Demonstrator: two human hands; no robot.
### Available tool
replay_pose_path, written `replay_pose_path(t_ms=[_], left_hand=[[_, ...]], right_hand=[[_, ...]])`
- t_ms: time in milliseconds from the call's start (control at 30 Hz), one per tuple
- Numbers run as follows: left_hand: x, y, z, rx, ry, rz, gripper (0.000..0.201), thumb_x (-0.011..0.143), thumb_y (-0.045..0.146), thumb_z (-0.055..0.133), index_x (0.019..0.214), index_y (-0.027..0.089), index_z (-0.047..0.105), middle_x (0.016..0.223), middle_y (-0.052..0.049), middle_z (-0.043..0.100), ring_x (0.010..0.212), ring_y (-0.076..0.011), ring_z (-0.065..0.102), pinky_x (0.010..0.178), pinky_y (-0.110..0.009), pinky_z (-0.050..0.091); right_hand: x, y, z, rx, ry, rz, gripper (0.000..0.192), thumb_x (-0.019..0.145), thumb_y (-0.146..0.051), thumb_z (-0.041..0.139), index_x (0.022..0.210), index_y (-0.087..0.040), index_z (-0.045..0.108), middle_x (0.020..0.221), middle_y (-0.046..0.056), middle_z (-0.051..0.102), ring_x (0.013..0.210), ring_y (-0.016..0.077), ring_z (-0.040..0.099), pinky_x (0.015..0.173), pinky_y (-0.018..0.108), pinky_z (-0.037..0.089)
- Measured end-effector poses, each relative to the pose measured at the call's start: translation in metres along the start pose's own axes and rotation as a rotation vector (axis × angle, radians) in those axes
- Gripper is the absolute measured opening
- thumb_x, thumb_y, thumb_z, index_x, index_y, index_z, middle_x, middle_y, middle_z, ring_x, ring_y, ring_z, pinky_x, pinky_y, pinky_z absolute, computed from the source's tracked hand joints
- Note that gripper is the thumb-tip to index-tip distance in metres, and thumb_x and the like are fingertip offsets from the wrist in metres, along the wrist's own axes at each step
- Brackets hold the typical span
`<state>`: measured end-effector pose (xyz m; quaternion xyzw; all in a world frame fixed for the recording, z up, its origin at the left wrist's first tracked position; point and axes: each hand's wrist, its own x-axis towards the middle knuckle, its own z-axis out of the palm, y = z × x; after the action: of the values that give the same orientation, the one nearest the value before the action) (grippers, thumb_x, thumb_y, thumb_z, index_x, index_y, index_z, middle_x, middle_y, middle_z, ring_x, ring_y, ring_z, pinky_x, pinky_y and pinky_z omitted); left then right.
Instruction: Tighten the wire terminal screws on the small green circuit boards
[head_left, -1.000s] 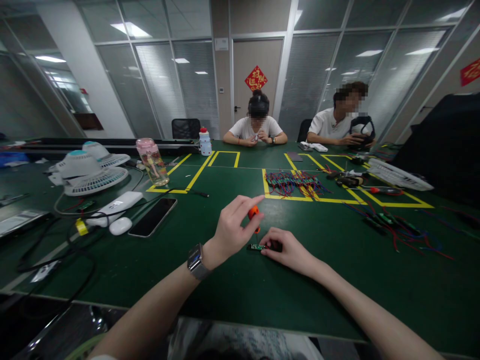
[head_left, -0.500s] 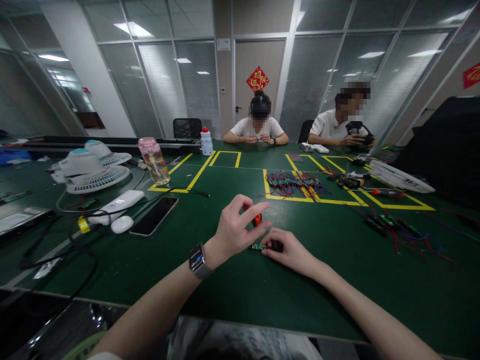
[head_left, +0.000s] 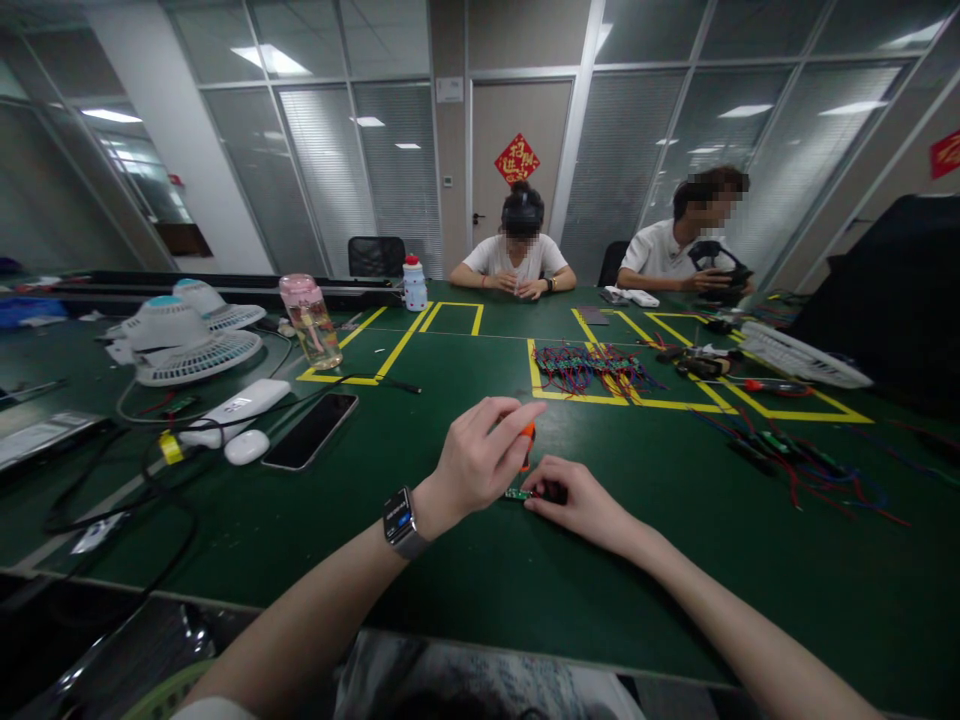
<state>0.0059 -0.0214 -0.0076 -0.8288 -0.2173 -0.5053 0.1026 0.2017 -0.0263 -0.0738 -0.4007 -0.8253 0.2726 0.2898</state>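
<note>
Orange handle twirling: our left hand (head_left: 480, 455) has rolled its fingers over the screwdriver (head_left: 528, 436) since a second ago, still pinching it upright. Our right hand (head_left: 577, 500) pins the small board (head_left: 516, 493) to the green surface (head_left: 480, 570), probably driving a screw.

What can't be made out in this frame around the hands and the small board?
- Orange-handled tool: head view; the left hand covers most of it, so its tip is hidden.
- Small green circuit board: too small to read its parts; its right end lies under the right hand.
- Black part by the right fingers: too small and dark to identify.
- Wire bundle: individual connectors too small.
</note>
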Motion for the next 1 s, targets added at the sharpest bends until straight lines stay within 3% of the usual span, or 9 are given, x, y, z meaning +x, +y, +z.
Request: replay_pose_path(t_ms=[100,333,500,700,833,933,1000], left_hand=[[0.0009,0.0018,0.0000,-0.030,0.020,-0.005,0.035,0.091,0.011,0.042,0.125,0.012,0.050,0.108,-0.012,0.063,0.098,-0.0183,0.060,0.085,-0.032,0.052],[0.0010,-0.0015,-0.0031,0.086,0.007,0.015,0.028,0.091,0.021,0.047,0.114,0.012,0.058,0.085,-0.008,0.061,0.076,-0.0172,0.058,0.066,-0.030,0.051],[0.0045,-0.0016,-0.0044,0.235,-0.040,0.093,0.039,0.090,0.016,0.043,0.128,0.007,0.049,0.106,-0.014,0.064,0.093,-0.0206,0.061,0.078,-0.034,0.052],[0.0060,-0.0061,-0.0051,0.294,-0.042,0.177,0.040,0.089,0.023,0.054,0.125,0.008,0.048,0.101,-0.012,0.067,0.088,-0.0204,0.063,0.074,-0.033,0.053],[0.0055,-0.0056,-0.0057,0.255,-0.059,0.143,0.036,0.090,0.027,0.054,0.122,0.010,0.051,0.108,-0.013,0.066,0.096,-0.0221,0.063,0.079,-0.035,0.054],[0.0049,-0.0022,-0.0031,0.115,-0.055,0.037,0.033,0.093,0.020,0.045,0.125,0.012,0.050,0.121,-0.015,0.061,0.109,-0.0221,0.059,0.089,-0.037,0.052],[0.0039,-0.0003,-0.0006,-0.001,-0.015,-0.058,0.032,0.094,0.015,0.042,0.124,0.014,0.051,0.119,-0.014,0.061,0.110,-0.0198,0.058,0.092,-0.036,0.051]], right_hand=[[0.0000,0.0000,-0.0003,-0.003,0.001,0.000,0.004,0.078,-0.017,0.067,0.082,-0.018,0.068,0.077,0.001,0.057,0.070,0.0148,0.055,0.064,0.025,0.043],[-0.0002,-0.0017,-0.0009,-0.010,-0.002,-0.001,0.003,0.079,-0.017,0.067,0.082,-0.018,0.068,0.078,0.001,0.057,0.071,0.0148,0.055,0.065,0.025,0.043],[0.0000,0.0001,-0.0001,-0.007,-0.002,-0.004,0.004,0.079,-0.017,0.067,0.083,-0.017,0.068,0.077,0.001,0.057,0.070,0.0146,0.054,0.064,0.025,0.042],[-0.0004,0.0015,0.0003,-0.010,-0.004,-0.005,0.005,0.079,-0.016,0.066,0.084,-0.018,0.068,0.077,0.001,0.057,0.070,0.0148,0.055,0.064,0.026,0.043],[-0.0002,0.0008,-0.0002,-0.012,-0.004,-0.004,0.004,0.079,-0.017,0.067,0.083,-0.018,0.068,0.077,0.001,0.057,0.071,0.0149,0.055,0.065,0.026,0.043],[-0.0005,-0.0001,-0.0009,-0.009,-0.004,-0.002,0.005,0.079,-0.017,0.067,0.084,-0.018,0.068,0.078,0.001,0.057,0.071,0.0145,0.055,0.064,0.025,0.043],[-0.0009,-0.0011,-0.0013,-0.005,-0.007,0.004,0.005,0.080,-0.017,0.067,0.084,-0.018,0.068,0.078,0.001,0.057,0.071,0.0145,0.055,0.064,0.025,0.043]])
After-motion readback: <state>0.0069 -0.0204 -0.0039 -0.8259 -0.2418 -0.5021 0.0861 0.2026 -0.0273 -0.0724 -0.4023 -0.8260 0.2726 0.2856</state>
